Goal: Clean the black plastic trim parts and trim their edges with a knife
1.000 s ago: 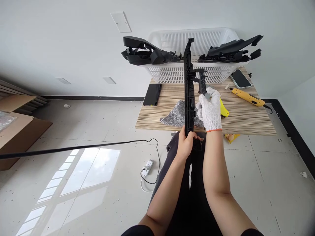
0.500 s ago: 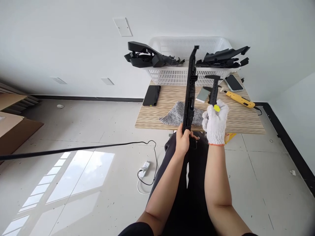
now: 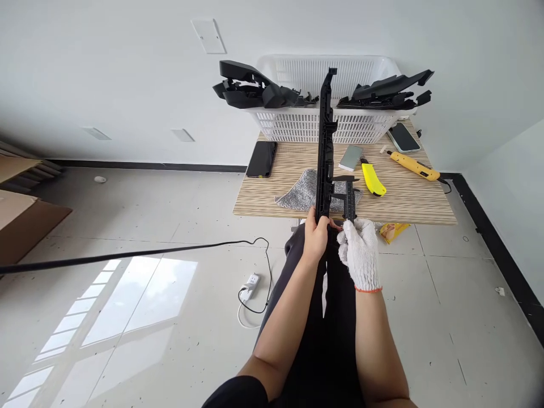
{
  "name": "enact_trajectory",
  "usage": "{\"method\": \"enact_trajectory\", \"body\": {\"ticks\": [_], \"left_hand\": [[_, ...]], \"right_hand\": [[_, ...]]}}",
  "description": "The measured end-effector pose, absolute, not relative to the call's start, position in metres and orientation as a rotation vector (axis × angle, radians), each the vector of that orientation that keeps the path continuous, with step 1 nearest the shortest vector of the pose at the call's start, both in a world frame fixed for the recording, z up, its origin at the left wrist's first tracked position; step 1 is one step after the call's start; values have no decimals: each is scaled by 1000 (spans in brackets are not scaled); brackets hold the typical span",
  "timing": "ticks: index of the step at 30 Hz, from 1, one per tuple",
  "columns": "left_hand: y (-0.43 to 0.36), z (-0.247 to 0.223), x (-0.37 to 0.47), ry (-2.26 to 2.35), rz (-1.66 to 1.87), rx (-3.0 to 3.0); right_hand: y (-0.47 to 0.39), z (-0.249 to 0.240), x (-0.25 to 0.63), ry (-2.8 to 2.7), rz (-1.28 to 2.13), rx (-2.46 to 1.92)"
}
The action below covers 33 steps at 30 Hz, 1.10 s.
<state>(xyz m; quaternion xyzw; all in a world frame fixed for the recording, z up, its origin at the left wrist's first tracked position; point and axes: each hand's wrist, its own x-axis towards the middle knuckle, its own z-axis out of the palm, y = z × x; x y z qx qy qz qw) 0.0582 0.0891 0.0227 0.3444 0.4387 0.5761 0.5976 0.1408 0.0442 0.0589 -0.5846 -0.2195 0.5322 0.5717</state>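
My bare left hand (image 3: 315,236) grips the lower end of a long black plastic trim part (image 3: 325,147), which stands nearly upright over the table's front edge. In a white knitted glove, my right hand (image 3: 360,249) is closed on a dark caliper (image 3: 349,199). The caliper's jaws are spread and point left, close beside the trim part; whether they touch it I cannot tell. Behind both lies a grey speckled cloth (image 3: 301,191). A yellow-handled tool (image 3: 373,180) rests on the table to the right of the caliper.
A white plastic basket (image 3: 293,126) at the back of the wood-grain table (image 3: 259,201) carries several black plastic parts (image 3: 250,85). Also there are a black tablet-like device (image 3: 262,159), a grey-green box (image 3: 351,157), a phone (image 3: 403,137) and a yellow corded tool (image 3: 414,165). A power strip (image 3: 250,286) lies on the floor.
My right hand has moved down and left, bringing the caliper beside the trim part. The yellow-handled tool, mostly hidden before, now shows. My left hand keeps its hold.
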Motion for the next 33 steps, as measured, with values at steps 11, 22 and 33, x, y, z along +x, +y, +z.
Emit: {"method": "enact_trajectory", "body": {"ticks": [11,22,33], "left_hand": [[89,23,57,1079,1326,879],[83,27,54,1037,1303,832],[71,81,8,1006,1610,1053]], "right_hand": [[38,61,138,-593,1274,-1354],[46,49,144,-518,925,-1270],[49,38,146,-459,914,-1269]]}}
